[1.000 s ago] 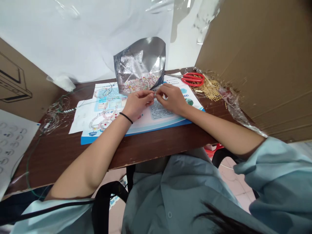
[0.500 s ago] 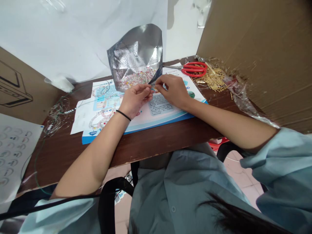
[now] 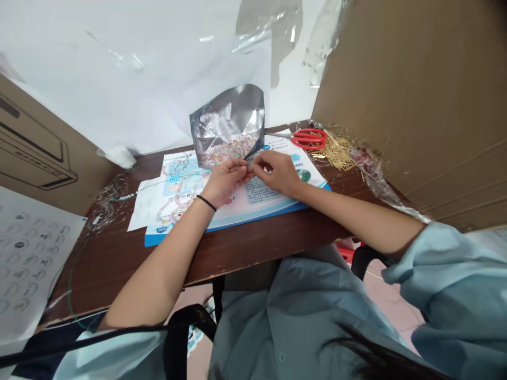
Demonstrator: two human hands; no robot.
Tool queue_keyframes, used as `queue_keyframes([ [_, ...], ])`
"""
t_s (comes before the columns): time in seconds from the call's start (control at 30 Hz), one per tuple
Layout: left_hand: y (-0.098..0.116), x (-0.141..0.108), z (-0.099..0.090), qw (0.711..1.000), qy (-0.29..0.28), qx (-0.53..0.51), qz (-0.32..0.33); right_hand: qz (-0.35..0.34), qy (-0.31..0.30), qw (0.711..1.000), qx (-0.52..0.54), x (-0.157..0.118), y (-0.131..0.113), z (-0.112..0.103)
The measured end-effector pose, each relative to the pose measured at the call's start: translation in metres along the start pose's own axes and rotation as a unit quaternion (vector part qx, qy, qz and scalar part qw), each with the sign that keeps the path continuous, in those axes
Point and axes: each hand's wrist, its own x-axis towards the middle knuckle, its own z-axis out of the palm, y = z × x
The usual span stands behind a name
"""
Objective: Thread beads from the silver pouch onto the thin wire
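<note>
My left hand (image 3: 225, 182), with a black band at the wrist, has its fingers pinched together in front of a silver bag (image 3: 232, 119) of small coloured beads. My right hand (image 3: 277, 171) is pinched too, its fingertips touching or nearly touching the left ones. Whatever the fingertips hold is too small to make out. Both hands are over a printed sheet (image 3: 257, 208) with a blue edge. Strings of beads (image 3: 176, 208) lie on the sheet left of my left hand.
Red-handled scissors (image 3: 309, 139) and a pile of gold pins (image 3: 338, 153) lie at the right, beside crumpled plastic (image 3: 372, 171). Tangled clear thread (image 3: 109, 206) is at the left. Cardboard (image 3: 415, 105) stands on the right, a printed carton (image 3: 39, 142) on the left.
The camera view has tilted up, so the table and bag appear lower. My hands remain close together, with my right fingertips slightly lowered toward the left ones.
</note>
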Motion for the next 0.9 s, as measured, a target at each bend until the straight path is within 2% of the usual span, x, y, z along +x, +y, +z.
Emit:
queue_keyframes([
  [0.23,-0.002,0.001,0.0,1.0,0.001,-0.013,0.006,0.008,0.018,0.999,0.028,0.0,0.002,0.005],
  [0.47,-0.008,0.007,-0.004,0.999,-0.002,0.016,0.035,0.02,-0.003,1.0,0.022,0.0,0.0,0.003],
  [0.9,-0.01,0.008,-0.004,0.999,-0.004,0.02,0.044,0.003,-0.006,0.999,0.048,0.001,0.0,0.002],
])
